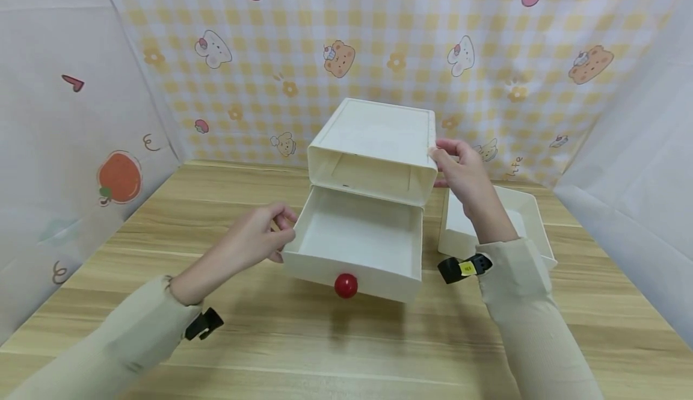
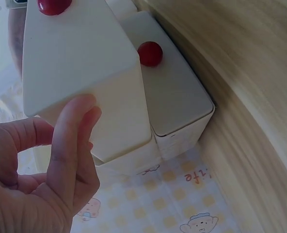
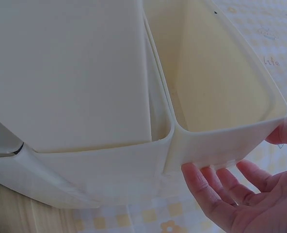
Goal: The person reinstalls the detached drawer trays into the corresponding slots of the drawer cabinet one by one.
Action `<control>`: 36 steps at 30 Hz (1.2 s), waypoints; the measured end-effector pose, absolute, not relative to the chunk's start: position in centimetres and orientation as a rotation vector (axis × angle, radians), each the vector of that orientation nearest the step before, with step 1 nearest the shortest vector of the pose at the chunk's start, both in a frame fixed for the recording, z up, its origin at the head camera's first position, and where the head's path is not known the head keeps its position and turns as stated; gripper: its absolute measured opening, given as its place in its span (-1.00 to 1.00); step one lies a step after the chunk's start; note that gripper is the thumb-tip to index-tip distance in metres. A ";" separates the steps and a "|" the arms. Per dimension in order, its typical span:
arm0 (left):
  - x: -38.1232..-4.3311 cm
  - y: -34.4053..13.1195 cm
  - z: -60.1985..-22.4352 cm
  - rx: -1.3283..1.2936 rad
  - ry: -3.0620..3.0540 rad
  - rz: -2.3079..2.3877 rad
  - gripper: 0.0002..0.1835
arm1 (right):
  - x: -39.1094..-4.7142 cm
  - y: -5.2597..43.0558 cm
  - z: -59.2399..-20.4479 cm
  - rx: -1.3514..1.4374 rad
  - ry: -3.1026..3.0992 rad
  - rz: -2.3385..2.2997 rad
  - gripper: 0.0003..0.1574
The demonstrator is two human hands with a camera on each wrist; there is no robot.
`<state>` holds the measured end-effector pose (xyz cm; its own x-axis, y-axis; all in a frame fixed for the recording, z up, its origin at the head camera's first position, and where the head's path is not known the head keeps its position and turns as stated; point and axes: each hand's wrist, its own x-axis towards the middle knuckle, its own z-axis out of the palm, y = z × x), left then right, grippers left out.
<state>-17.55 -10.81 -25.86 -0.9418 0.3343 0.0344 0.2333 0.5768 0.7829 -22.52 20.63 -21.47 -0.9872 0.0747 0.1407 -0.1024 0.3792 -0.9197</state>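
A white two-slot cabinet [image 1: 379, 129] stands mid-table with its upper slot empty. Its lower drawer [image 1: 357, 231], with a red knob [image 1: 346, 285], is pulled far out and holds nothing. My left hand [image 1: 260, 237] grips the drawer's left wall near the front corner; in the left wrist view the fingers [image 2: 71, 141] lie against the drawer's side [image 2: 85, 63]. My right hand [image 1: 460, 168] holds the cabinet's top right edge. Seen from the right wrist, the fingertips [image 3: 206, 174] touch the wall below the cabinet's rim [image 3: 221, 141] and the thumb sits at its corner.
A second white drawer [image 1: 527, 213] sits on the wooden table [image 1: 346, 340] right of the cabinet, partly behind my right forearm; its red knob [image 2: 150, 53] shows in the left wrist view. Patterned cloth walls [image 1: 335, 57] close off the back and both sides.
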 end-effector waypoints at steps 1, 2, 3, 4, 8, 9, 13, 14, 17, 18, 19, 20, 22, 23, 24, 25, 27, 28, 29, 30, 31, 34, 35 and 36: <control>-17.8 -10.7 -25.8 0.485 2.684 1.306 -0.73 | -22.5 20.6 -21.5 0.023 -2.474 1.667 -0.31; -18.0 -10.6 -25.8 0.482 2.681 1.314 -0.73 | -22.5 20.6 -21.4 0.021 -2.474 1.667 -0.31; -18.2 -10.5 -25.8 0.483 2.678 1.321 -0.73 | -22.5 20.6 -21.4 0.019 -2.476 1.666 -0.31; -18.5 -10.4 -25.8 0.482 2.677 1.326 -0.72 | -22.5 20.6 -21.4 0.016 -2.478 1.664 -0.31; -19.5 -10.1 -25.8 0.472 2.676 1.341 -0.72 | -22.5 20.6 -21.4 0.010 -2.483 1.657 -0.31; -19.7 -10.0 -25.8 0.470 2.678 1.342 -0.72 | -22.5 20.5 -21.4 0.009 -2.486 1.656 -0.32; -20.6 -9.8 -25.8 0.443 2.672 1.360 -0.71 | -22.5 20.6 -21.4 0.022 -2.483 1.660 -0.30; -20.8 -9.7 -25.7 0.435 2.666 1.367 -0.70 | -22.5 20.6 -21.4 0.025 -2.482 1.661 -0.30; -21.3 -9.6 -25.6 0.406 2.648 1.383 -0.68 | -22.5 20.6 -21.4 0.027 -2.479 1.668 -0.30; -21.5 -9.6 -25.6 0.397 2.644 1.387 -0.68 | -22.5 20.6 -21.4 0.026 -2.478 1.669 -0.30; -21.7 -9.5 -25.6 0.385 2.636 1.393 -0.67 | -22.5 20.6 -21.4 0.028 -2.477 1.671 -0.30; -21.9 -9.5 -25.5 0.375 2.633 1.397 -0.67 | -22.5 20.6 -21.4 0.030 -2.475 1.675 -0.30; -22.3 -9.4 -25.5 0.360 2.628 1.403 -0.66 | -22.5 20.6 -21.5 0.030 -2.474 1.674 -0.29; -22.5 -9.3 -25.5 0.350 2.625 1.407 -0.66 | -22.5 20.6 -21.5 0.030 -2.473 1.675 -0.30; -22.7 -9.3 -25.5 0.340 2.624 1.410 -0.66 | -22.5 20.6 -21.5 0.030 -2.472 1.674 -0.29; -22.9 -9.2 -25.5 0.333 2.620 1.418 -0.66 | -22.5 20.7 -21.5 0.032 -2.472 1.673 -0.29; -23.3 -9.1 -25.5 0.321 2.624 1.423 -0.69 | -22.5 20.7 -21.5 0.033 -2.469 1.672 -0.30; -23.4 -9.0 -25.5 0.316 2.624 1.428 -0.70 | -22.5 20.7 -21.5 0.034 -2.467 1.673 -0.30; -23.6 -9.0 -25.5 0.305 2.625 1.434 -0.72 | -22.5 20.7 -21.5 0.035 -2.465 1.675 -0.30; -23.7 -8.9 -25.5 0.301 2.628 1.435 -0.74 | -22.5 20.7 -21.5 0.037 -2.463 1.677 -0.30; -23.8 -8.9 -25.5 0.296 2.629 1.438 -0.75 | -22.5 20.6 -21.5 0.036 -2.463 1.679 -0.30; -24.0 -8.8 -25.6 0.285 2.637 1.435 -0.77 | -22.5 20.6 -21.5 0.027 -2.465 1.677 -0.31; -24.1 -8.8 -25.7 0.280 2.640 1.434 -0.78 | -22.6 20.6 -21.5 0.025 -2.465 1.676 -0.31; -24.1 -8.7 -25.7 0.279 2.642 1.431 -0.78 | -22.6 20.6 -21.5 0.023 -2.467 1.674 -0.31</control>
